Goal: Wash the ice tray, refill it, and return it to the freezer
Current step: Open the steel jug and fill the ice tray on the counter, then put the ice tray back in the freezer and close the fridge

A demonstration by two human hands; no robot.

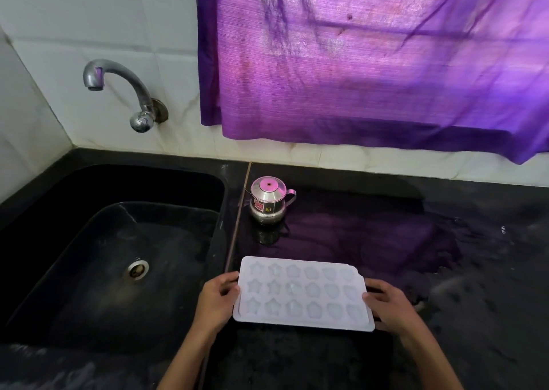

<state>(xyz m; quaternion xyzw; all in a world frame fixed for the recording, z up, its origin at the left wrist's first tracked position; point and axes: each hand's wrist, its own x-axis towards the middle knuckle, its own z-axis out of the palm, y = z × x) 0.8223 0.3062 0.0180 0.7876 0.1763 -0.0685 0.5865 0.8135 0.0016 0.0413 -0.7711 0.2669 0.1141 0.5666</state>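
I hold the pale, translucent plastic ice tray (303,293), moulded with star and shield pockets, over the glossy black stone counter (445,270) beside the sink (118,241). My left hand (218,299) and right hand (389,303) each grip one short end, fingers curled over its rim.

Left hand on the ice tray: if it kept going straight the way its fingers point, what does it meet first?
The left hand grips the short left edge of the ice tray, fingers pointing up and right across it. Straight on, it likely meets the tray itself first; beyond that, perhaps the small steel pot, though depth is unclear.
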